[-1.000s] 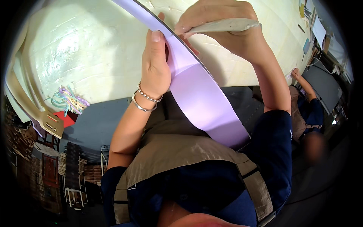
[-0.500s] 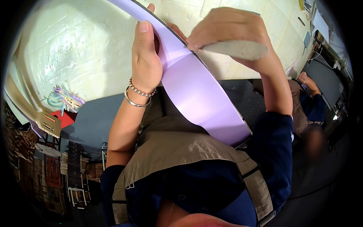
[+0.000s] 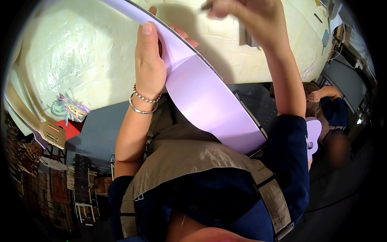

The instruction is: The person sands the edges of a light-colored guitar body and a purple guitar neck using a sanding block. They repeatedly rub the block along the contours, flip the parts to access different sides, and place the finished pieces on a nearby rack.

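A lavender guitar body (image 3: 217,105) stands on edge, slanting from the table's far side down to my apron. Its curved side faces me, and a dark line runs along its right-hand edge. My left hand (image 3: 151,60) grips it, thumb on the near side and fingertips showing past the dark-lined edge. Lifted over the table, apart from the body, my right hand (image 3: 258,20) is closed and smeared by motion. Something dark shows at its fingertips and a brownish-grey piece (image 3: 250,38) below its palm; its kind cannot be made out.
A pale covered table (image 3: 80,52) spans the front. Pastel strips (image 3: 69,108), a red piece (image 3: 68,130) and slotted guitar headstocks (image 3: 52,135) lie at left. A co-worker (image 3: 332,105) is at right, near a lavender scalloped piece (image 3: 314,135). Stacked wood (image 3: 44,193) fills the lower left.
My right hand has moved up and away from the guitar body's dark-lined edge. The body and my left hand have shifted slightly left. The lavender scalloped piece has come into view at right.
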`<state>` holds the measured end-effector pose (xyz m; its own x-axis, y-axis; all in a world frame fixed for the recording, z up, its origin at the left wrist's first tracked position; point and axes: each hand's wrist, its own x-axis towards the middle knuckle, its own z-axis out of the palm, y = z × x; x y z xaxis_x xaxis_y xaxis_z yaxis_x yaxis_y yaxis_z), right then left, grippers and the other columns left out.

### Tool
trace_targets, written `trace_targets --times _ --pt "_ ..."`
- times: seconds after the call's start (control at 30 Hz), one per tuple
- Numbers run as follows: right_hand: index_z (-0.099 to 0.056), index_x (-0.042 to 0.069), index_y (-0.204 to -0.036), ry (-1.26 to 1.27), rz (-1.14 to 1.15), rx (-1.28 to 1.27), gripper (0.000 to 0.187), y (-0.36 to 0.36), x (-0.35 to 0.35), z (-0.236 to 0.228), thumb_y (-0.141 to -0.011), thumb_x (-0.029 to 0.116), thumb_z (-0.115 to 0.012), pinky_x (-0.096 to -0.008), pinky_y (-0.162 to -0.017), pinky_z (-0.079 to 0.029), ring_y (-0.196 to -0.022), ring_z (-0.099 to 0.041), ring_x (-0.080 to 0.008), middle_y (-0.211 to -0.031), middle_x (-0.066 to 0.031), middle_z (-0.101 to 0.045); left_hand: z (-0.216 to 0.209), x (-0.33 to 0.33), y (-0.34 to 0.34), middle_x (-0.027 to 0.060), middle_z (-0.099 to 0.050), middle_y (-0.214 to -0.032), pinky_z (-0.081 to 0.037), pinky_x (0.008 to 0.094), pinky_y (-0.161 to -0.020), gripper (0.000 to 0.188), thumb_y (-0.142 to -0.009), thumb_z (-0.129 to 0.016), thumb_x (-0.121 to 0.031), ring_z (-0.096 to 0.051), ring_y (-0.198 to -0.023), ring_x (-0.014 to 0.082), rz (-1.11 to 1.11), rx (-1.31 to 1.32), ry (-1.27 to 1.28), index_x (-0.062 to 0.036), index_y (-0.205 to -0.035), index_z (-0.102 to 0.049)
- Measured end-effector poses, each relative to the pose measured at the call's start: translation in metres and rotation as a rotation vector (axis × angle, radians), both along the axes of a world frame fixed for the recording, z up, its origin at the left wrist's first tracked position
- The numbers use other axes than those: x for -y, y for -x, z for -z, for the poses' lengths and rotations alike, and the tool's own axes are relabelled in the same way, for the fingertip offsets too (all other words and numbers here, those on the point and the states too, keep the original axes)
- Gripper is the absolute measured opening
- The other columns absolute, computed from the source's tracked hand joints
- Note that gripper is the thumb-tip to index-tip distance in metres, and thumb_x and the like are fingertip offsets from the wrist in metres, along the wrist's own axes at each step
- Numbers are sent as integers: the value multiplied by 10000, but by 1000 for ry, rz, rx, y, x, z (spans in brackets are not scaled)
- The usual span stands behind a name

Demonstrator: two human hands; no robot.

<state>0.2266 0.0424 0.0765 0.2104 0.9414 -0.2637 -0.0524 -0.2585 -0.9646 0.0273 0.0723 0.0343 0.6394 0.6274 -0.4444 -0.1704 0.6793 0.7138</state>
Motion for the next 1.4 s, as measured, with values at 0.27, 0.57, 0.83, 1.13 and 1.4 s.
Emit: trace_targets --times 0.27,0.57,0.83,1.13,1.4 --pt "-480 6 -1214 379 181 1554 567 -38 48 8 -790 333 -667 -369 -739 -459 -827 -570 -245 -995 -175 -578 -10 -9 3 115 -532 -994 -511 356 -788 810 -813 -647 -86 -615 -948 253 164 6 -150 70 -1342 -54" --pt "-492 63 -1231 275 -66 821 524 -15 58 -24 -805 333 -635 -390 -779 -462 -969 -529 -293 -1166 -221 -454 -12 -6 -4 141 -545 -928 -517 366 -738 617 -954 -348 -302 -621 -840 270 77 -116 -30 25 -1394 -63" --pt "-551 111 -1229 94 -325 744 438 13 51 -38 -848 327 -557 -308 -733 -468 -859 -591 -256 -1033 -143 -554 -10 -5 -9 137 -551 -851 -530 374 -695 685 -961 -255 -464 -632 -744 275 -12 -100 38 21 -1404 -60" --pt "-572 138 -1192 203 -316 790 403 23 46 -43 -831 314 -596 -328 -736 -477 -856 -591 -282 -1028 -143 -560 -11 -5 -11 150 -539 -895 -472 360 -762 625 -972 -171 -457 -570 -831 260 -2 -147 29 14 -1383 -181" --pt "-623 199 -1082 66 -213 878 370 28 37 -35 -783 416 -647 -335 -579 -473 -674 -590 -281 -822 -119 -560 -8 -4 -12 124 -592 -829 -482 275 -691 675 -960 -236 -485 -590 -723 173 -37 -200 -24 32 -1391 -185"
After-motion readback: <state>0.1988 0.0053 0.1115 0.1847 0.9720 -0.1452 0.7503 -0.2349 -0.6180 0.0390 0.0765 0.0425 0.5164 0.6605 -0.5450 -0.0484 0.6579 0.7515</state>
